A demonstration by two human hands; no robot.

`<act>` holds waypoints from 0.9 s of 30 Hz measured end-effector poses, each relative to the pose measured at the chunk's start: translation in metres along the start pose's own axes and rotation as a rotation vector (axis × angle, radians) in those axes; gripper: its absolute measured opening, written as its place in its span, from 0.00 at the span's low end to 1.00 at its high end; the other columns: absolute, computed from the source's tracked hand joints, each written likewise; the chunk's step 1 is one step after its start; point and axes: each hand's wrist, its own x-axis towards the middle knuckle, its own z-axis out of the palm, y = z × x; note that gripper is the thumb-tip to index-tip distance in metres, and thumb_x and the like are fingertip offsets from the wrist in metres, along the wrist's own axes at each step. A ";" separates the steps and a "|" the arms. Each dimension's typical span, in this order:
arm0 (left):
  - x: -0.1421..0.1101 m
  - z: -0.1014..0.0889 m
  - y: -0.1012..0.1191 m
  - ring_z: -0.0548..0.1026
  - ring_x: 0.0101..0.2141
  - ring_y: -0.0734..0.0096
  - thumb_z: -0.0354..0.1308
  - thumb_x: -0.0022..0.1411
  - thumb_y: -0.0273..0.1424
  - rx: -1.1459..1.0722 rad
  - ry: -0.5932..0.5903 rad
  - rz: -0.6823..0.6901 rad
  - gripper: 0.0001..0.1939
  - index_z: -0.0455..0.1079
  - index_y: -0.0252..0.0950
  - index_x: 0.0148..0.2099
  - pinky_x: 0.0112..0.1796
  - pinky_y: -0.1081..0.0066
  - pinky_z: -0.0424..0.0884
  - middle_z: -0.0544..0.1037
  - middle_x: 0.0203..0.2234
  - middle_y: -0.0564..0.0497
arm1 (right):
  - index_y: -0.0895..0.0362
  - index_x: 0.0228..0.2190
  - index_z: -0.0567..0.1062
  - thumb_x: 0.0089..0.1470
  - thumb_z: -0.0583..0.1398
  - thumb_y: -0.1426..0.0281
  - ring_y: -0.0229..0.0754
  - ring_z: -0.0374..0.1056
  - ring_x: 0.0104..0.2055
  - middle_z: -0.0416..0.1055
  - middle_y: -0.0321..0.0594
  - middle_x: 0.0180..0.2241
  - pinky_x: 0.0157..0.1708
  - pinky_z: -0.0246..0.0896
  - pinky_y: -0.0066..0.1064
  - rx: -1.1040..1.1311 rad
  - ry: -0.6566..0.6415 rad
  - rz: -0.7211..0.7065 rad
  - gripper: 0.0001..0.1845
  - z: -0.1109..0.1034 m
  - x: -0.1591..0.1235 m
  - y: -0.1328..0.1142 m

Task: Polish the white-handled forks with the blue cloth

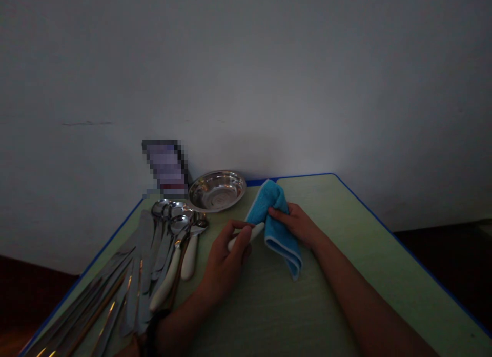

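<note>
My left hand (229,254) is closed around a white handle (257,232), held above the middle of the table. The far end of that utensil is hidden in a blue cloth (273,200), so its kind cannot be made out. My right hand (295,221) grips the cloth, thumb in front, folded over the hidden end. A lower corner of the cloth hangs down toward the tabletop. To the left of my left hand lie several metal spoons (179,223), some with white handles.
Several knives and other long metal utensils (132,285) are spread along the left side of the green table (384,295). A shiny steel bowl (217,192) stands at the back. Beside it a blurred-out upright device (167,167) leans on the wall (269,80).
</note>
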 end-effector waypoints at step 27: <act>0.007 0.000 -0.003 0.58 0.14 0.80 0.56 0.56 0.38 -0.126 0.099 0.035 0.11 0.63 0.37 0.36 0.15 0.80 0.54 0.59 0.13 0.62 | 0.59 0.34 0.75 0.38 0.63 0.73 0.37 0.70 0.28 0.76 0.37 0.29 0.37 0.64 0.33 0.150 -0.190 0.071 0.15 -0.010 0.003 0.007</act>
